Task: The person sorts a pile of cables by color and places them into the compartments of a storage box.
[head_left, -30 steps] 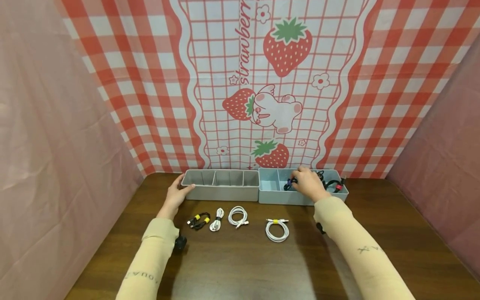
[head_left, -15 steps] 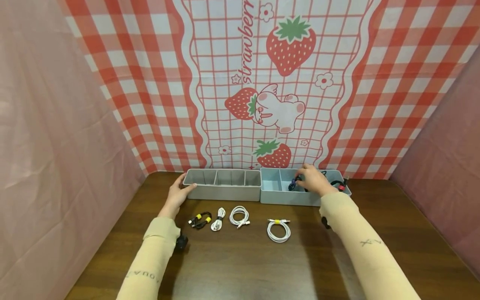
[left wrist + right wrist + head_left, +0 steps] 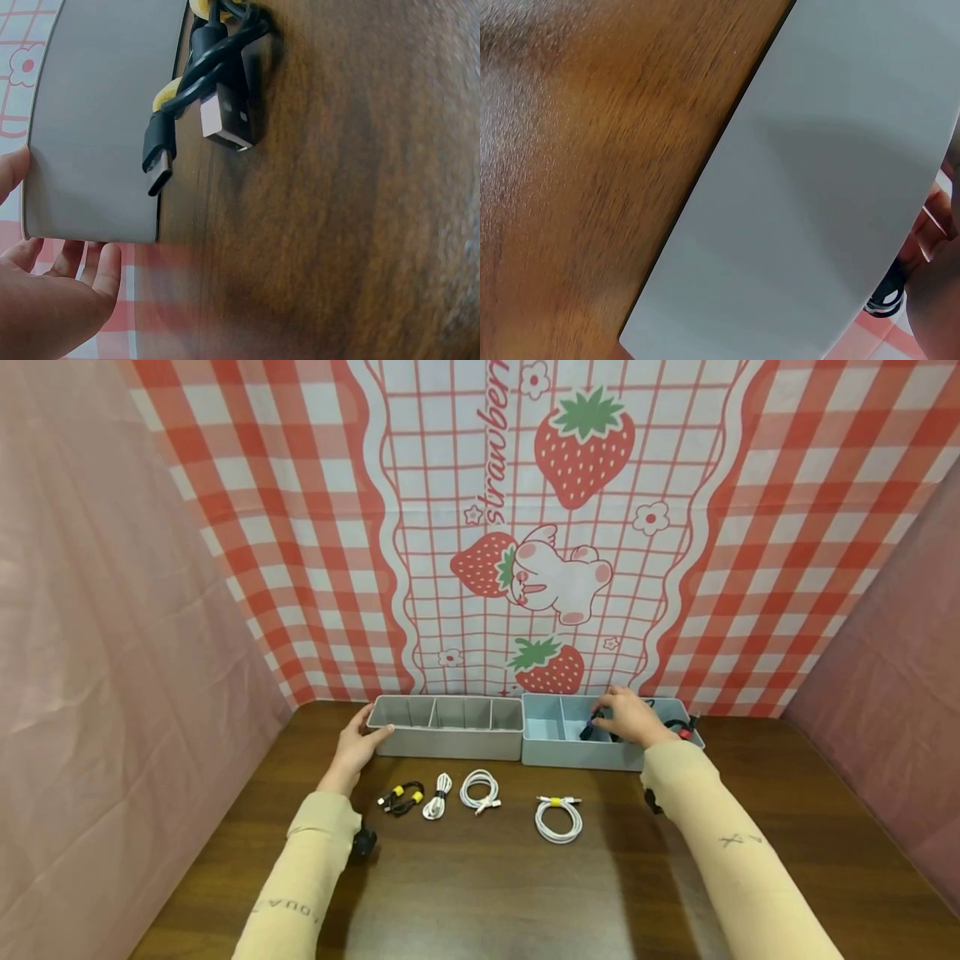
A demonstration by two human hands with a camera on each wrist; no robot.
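Observation:
My left hand (image 3: 354, 752) holds the left end of a grey divided storage box (image 3: 450, 744), thumb over the front rim and fingers against the end wall. The left wrist view shows these fingertips on the grey wall. My right hand (image 3: 628, 717) reaches into a light blue divided box (image 3: 581, 755) and pinches a bundled black cable (image 3: 588, 729) with a purple tie. Part of that cable (image 3: 887, 295) shows beside the fingers in the right wrist view; the fingertips are partly hidden. Another black cable (image 3: 681, 727) with a red tie lies in the right end of the blue box.
In front of the boxes lie a black cable with yellow ties (image 3: 401, 798), a white cable with a black tie (image 3: 438, 797), a coiled white cable (image 3: 480, 792) and a white coil with a yellow tie (image 3: 558, 821). A checked strawberry cloth (image 3: 480, 635) hangs behind.
My right hand has shifted slightly right inside the blue box, and the purple-tied black cable has moved and turned with it. My left hand stays on the grey box.

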